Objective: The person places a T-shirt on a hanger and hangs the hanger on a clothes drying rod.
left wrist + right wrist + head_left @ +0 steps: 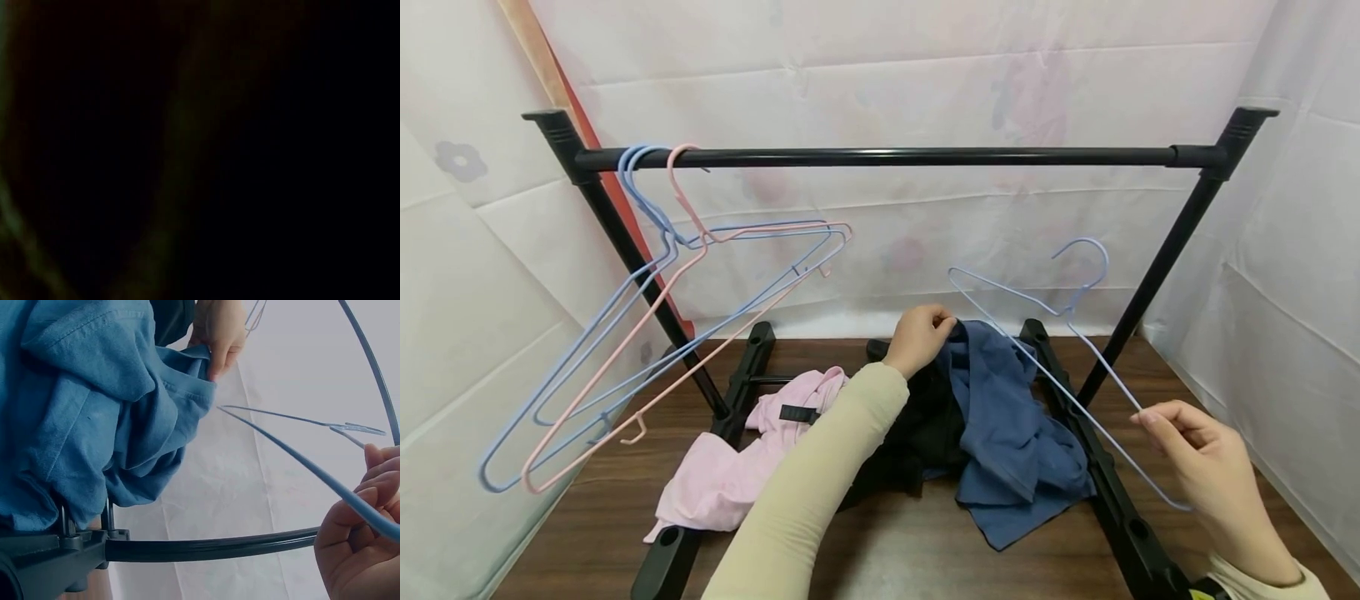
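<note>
Here, the left hand [919, 340] pinches the edge of a blue cloth [1018, 442], which lies crumpled within the lower right part of the black rack [880, 158]. Toward the rack's right side, the right hand [1206, 467] pinches a loose hanger [1060, 386] near one end, its hook free and upward. Under the rack's middle sits a black cloth [936, 417] beside the blue one; a pink cloth [722, 483] lies at the rack's lower left. Two blue hangers [658, 218] and a pink hanger [691, 210] hang at the rack's left end.
</note>
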`<state>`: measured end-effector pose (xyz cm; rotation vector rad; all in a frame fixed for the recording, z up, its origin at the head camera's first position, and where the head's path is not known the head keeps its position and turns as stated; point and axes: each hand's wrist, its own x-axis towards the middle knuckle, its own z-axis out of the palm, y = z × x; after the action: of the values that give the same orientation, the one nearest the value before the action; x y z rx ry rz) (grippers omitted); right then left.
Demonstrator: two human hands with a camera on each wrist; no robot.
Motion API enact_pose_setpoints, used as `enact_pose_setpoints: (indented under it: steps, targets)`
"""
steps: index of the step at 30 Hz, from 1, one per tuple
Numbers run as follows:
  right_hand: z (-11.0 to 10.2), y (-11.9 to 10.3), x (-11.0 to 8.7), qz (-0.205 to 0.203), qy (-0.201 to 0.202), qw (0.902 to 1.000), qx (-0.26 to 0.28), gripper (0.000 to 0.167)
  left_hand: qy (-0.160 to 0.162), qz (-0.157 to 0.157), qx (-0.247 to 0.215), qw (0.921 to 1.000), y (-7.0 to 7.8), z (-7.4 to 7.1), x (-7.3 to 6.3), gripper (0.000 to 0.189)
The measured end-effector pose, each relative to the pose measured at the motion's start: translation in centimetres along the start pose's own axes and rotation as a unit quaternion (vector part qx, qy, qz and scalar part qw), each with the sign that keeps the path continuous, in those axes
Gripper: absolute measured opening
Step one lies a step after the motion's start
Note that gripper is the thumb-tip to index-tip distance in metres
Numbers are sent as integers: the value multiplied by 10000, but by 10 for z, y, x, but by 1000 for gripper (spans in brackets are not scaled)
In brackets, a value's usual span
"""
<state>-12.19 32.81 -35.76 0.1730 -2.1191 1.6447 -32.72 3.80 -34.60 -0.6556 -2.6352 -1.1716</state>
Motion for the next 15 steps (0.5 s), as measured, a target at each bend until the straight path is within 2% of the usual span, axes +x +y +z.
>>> enact_pose_setpoints:
  steps: [4, 11, 15]
  targets:
    - [-4, -1, -3, -108, -138, 9996, 231, 10, 101, -137, -122, 9998, -5, -3, 1, 19]
    - [-13, -4, -11, -45, -303, 9984, -470, 10, 210, -327, -389, 9985, -10, -5, 1, 17]
    - [-17, -4, -17, -103, -299, 9981, -520, 11, 257, -380, -453, 9979, -12, -4, 3, 16]
